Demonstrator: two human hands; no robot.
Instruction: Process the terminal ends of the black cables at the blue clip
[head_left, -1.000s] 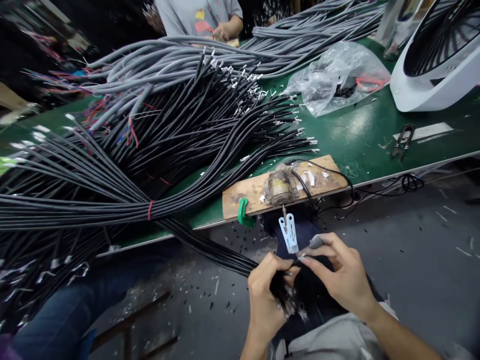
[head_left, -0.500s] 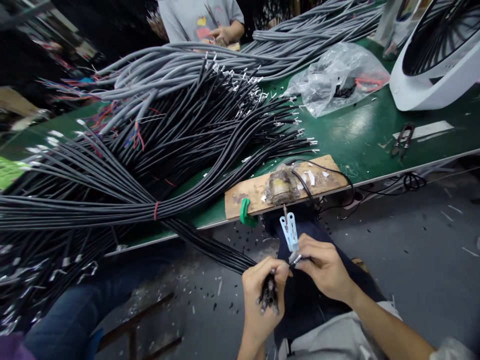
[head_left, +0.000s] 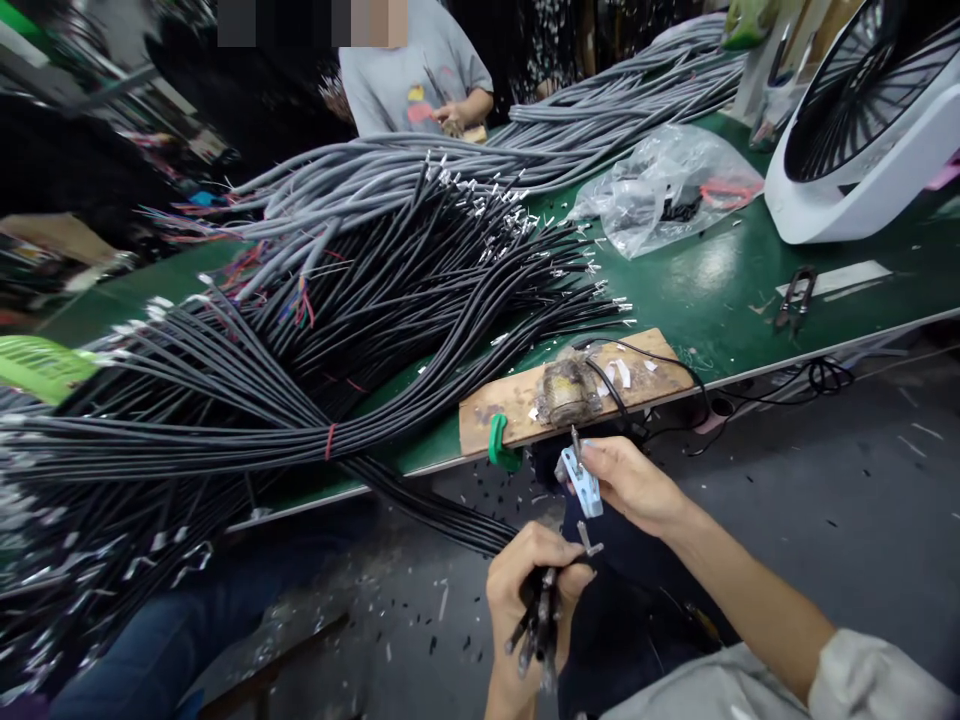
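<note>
Left hand (head_left: 529, 590) grip clamped on a bunch of black cable ends (head_left: 536, 625), fanned downward so each end can be picked off. Right hand (head_left: 630, 480) pinches the pale-blue clip tool (head_left: 581, 480) w/ fingers closed, just below the wooden board (head_left: 517, 400) clamped to the desk (head_left: 712, 280) edge. Cables trail up to the big black bundle (head_left: 300, 380).

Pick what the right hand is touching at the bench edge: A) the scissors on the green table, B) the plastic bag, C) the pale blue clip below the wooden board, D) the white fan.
C: the right hand pinches the pale blue clip just below the wooden board, far from the other three.
</note>
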